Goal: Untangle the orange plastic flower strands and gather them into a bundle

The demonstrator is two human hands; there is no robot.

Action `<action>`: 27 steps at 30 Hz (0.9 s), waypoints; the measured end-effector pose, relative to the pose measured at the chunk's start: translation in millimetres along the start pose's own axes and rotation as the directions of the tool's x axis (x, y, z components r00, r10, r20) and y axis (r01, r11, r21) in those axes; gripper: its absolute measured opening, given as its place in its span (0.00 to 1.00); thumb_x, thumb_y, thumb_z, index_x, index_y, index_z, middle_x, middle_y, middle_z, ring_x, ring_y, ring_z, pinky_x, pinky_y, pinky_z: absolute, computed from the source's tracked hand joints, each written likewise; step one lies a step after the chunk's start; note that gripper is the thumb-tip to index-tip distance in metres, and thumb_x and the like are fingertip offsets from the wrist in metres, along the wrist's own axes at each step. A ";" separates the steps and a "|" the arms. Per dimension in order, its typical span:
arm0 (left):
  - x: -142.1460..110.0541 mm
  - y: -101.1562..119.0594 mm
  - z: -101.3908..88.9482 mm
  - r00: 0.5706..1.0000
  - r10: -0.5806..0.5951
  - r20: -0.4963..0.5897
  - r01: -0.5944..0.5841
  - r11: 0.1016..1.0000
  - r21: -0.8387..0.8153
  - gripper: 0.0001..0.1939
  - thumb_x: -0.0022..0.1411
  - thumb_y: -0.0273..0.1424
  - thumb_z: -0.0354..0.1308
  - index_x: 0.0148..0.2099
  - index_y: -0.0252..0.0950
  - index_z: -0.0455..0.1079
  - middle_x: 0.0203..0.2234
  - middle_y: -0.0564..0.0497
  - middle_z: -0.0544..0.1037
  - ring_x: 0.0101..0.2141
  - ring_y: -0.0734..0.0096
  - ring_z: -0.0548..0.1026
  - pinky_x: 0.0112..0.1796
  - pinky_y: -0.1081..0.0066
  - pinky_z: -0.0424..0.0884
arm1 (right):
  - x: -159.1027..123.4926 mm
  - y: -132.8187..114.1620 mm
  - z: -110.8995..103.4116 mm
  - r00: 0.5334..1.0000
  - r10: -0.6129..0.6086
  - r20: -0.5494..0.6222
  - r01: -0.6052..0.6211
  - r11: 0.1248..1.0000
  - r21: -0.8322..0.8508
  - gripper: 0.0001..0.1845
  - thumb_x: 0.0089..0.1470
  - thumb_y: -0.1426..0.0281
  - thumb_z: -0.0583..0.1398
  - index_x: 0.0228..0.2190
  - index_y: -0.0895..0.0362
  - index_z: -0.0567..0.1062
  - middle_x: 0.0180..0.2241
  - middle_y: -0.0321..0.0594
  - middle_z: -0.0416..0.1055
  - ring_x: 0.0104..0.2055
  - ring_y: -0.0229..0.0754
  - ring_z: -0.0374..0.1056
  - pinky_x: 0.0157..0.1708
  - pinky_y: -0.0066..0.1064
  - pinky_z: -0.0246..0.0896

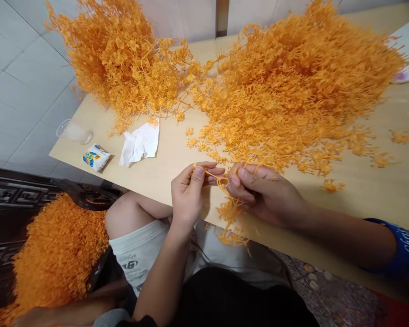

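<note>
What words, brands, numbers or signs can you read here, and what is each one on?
"Chri": white lettering on the blue wristband on the right arm; what follows is unclear.
Light shorts: a dark logo with smaller print above it, too unclear to quote surely.
White packet: colourful printing, too small and blurred to read.
I can make out no other text.

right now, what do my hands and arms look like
No glove shows on your left hand or right hand, and no sleeve on either forearm. A blue band with white lettering circles the right one.
</note>
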State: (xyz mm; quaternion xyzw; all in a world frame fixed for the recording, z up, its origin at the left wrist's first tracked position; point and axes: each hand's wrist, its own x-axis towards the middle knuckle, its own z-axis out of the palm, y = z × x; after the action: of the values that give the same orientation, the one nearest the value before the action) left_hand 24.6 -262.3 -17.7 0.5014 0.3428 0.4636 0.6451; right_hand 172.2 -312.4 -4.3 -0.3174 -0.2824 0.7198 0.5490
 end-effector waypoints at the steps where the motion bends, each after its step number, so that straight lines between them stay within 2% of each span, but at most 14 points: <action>1: 0.0 0.0 0.8 1.000 -0.008 -0.002 0.008 1.000 -0.011 0.13 0.66 0.39 0.56 0.41 0.36 0.76 0.31 0.48 0.83 0.32 0.69 0.82 0.35 0.71 0.77 | -0.4 0.1 0.7 1.000 0.004 0.006 -0.004 1.000 0.000 0.14 0.60 0.63 0.57 0.25 0.56 0.68 0.15 0.28 0.50 0.19 0.32 0.43 0.19 0.26 0.40; 6: 1.3 1.2 6.1 0.997 -0.016 -0.075 0.014 1.000 -0.024 0.14 0.66 0.41 0.55 0.40 0.35 0.74 0.27 0.49 0.82 0.28 0.70 0.81 0.31 0.73 0.76 | -0.1 -0.5 4.0 1.000 0.027 0.006 -0.027 1.000 -0.001 0.16 0.57 0.59 0.60 0.24 0.56 0.67 0.16 0.26 0.44 0.18 0.32 0.37 0.18 0.27 0.35; 12: 3.3 0.7 8.5 0.993 -0.008 -0.119 0.005 1.000 -0.026 0.15 0.66 0.42 0.55 0.39 0.35 0.72 0.27 0.50 0.81 0.28 0.72 0.80 0.31 0.73 0.76 | 0.8 0.6 4.5 1.000 -0.015 -0.007 0.014 0.998 -0.058 0.14 0.58 0.58 0.59 0.27 0.55 0.67 0.16 0.25 0.43 0.18 0.32 0.36 0.18 0.27 0.36; 14: 6.2 0.8 6.1 0.987 -0.008 -0.162 0.004 1.000 -0.026 0.16 0.65 0.44 0.55 0.38 0.35 0.71 0.26 0.50 0.81 0.26 0.72 0.80 0.30 0.73 0.75 | -4.3 1.2 3.5 0.998 -0.056 -0.005 0.054 0.988 -0.144 0.16 0.59 0.57 0.58 0.26 0.55 0.67 0.16 0.27 0.45 0.18 0.33 0.38 0.19 0.28 0.38; 18: 12.1 0.6 1.8 0.962 0.011 -0.273 -0.033 0.997 -0.074 0.18 0.65 0.46 0.54 0.34 0.36 0.68 0.22 0.52 0.79 0.23 0.75 0.78 0.28 0.75 0.74 | -18.3 0.4 1.9 0.988 -0.146 0.058 0.157 0.928 -0.338 0.23 0.59 0.52 0.58 0.22 0.55 0.66 0.19 0.31 0.54 0.21 0.34 0.50 0.22 0.30 0.45; 20: 11.9 0.2 2.6 0.976 0.028 -0.214 -0.032 0.999 -0.014 0.16 0.64 0.45 0.56 0.40 0.36 0.70 0.26 0.51 0.81 0.26 0.74 0.79 0.32 0.73 0.75 | -20.3 -1.7 2.4 0.986 -0.151 0.078 0.168 0.936 -0.311 0.22 0.58 0.51 0.58 0.23 0.55 0.67 0.18 0.31 0.55 0.21 0.34 0.50 0.21 0.30 0.45; 23: 9.0 0.3 4.8 0.991 0.069 -0.112 -0.058 0.993 0.099 0.18 0.63 0.39 0.60 0.54 0.41 0.69 0.39 0.49 0.82 0.37 0.70 0.80 0.42 0.68 0.76 | -14.3 -6.1 4.0 0.987 -0.154 0.054 0.161 0.971 -0.177 0.19 0.58 0.54 0.59 0.25 0.54 0.68 0.17 0.30 0.54 0.20 0.34 0.48 0.20 0.28 0.45; 27: 6.8 3.8 3.5 0.992 0.123 -0.008 -0.115 0.949 0.294 0.16 0.64 0.36 0.58 0.53 0.41 0.72 0.55 0.46 0.74 0.54 0.63 0.73 0.56 0.62 0.67 | -5.8 -12.0 4.3 0.992 -0.126 0.026 0.127 0.991 -0.039 0.17 0.57 0.56 0.61 0.25 0.54 0.67 0.19 0.32 0.58 0.21 0.35 0.52 0.21 0.27 0.51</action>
State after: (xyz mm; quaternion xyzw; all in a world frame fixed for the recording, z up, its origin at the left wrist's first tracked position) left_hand 29.1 -256.8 -12.9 0.6049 0.3853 0.4524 0.5301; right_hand 177.4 -315.4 8.4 -0.3014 -0.3228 0.6814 0.5836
